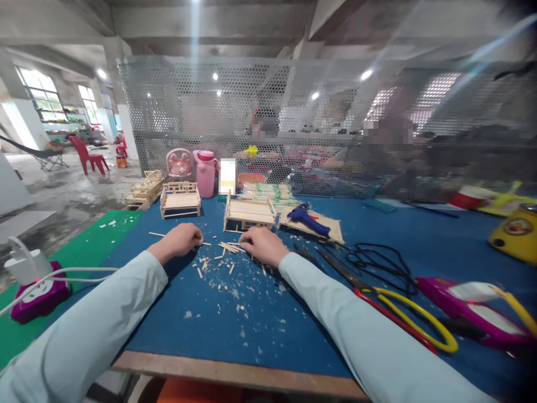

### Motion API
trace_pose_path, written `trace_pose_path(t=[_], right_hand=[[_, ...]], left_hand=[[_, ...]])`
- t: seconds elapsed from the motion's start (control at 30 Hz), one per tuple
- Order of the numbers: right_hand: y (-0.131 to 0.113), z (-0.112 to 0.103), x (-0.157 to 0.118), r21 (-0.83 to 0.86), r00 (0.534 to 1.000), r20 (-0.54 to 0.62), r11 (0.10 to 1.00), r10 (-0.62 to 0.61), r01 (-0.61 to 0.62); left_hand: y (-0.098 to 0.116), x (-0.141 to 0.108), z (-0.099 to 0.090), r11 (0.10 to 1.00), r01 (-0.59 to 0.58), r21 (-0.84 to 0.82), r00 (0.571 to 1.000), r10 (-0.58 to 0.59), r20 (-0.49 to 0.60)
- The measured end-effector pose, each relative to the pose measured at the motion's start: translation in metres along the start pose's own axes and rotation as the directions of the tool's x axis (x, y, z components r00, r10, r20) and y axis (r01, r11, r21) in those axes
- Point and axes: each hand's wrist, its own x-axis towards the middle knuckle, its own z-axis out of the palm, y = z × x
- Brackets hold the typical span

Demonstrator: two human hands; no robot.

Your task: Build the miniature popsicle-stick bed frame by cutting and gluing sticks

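Observation:
My left hand (184,238) is closed around a thin wooden stick (156,234), whose ends show on both sides of it. Curled low over the table, my right hand (265,245) has its fingertips at a small pile of short wooden sticks (230,247) and appears to pinch one of them. Just behind the right hand stands a small stick-built model (250,214) with a flat deck and railings. A similar model (181,200) sits behind the left hand. Cut stick pieces (200,272) and pale scraps lie scattered between and in front of my hands.
A blue glue gun (308,219) rests on a wooden panel at right. Large scissors (403,319), a black cable (377,263) and a purple power strip (474,308) lie beside my right arm. A pink jug (205,174) stands before the perforated metal screen (201,112). Another strip (39,291) is left.

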Motion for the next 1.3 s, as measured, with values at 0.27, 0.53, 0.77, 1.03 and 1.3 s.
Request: trace_pose_path(t=[0.27,0.53,0.77,1.03,1.3], right_hand=[[0.001,-0.005,-0.008,0.104,0.992,-0.127,0.994,-0.013,0.026],[-0.003,-0.004,-0.010,0.428,0.966,-0.257,0.895,-0.014,0.127],[0.008,-0.006,-0.012,0.478,0.894,-0.371,0.877,0.251,-0.048],[0.009,-0.004,-0.014,0.284,0.873,-0.487,0.951,0.036,0.120],[0.010,-0.011,-0.019,0.396,0.895,-0.362,0.912,0.262,-0.106]], left_hand=[[0.020,-0.001,0.006,0.994,0.041,-0.097,0.945,-0.070,-0.320],[0.072,0.016,0.018,0.979,-0.142,-0.145,0.973,0.111,-0.203],[0.073,0.017,0.023,0.989,-0.092,-0.117,0.970,0.062,-0.235],[0.056,0.001,0.021,0.989,-0.090,-0.120,0.979,0.065,-0.196],[0.049,0.004,0.023,0.997,-0.068,0.021,0.959,0.071,-0.273]])
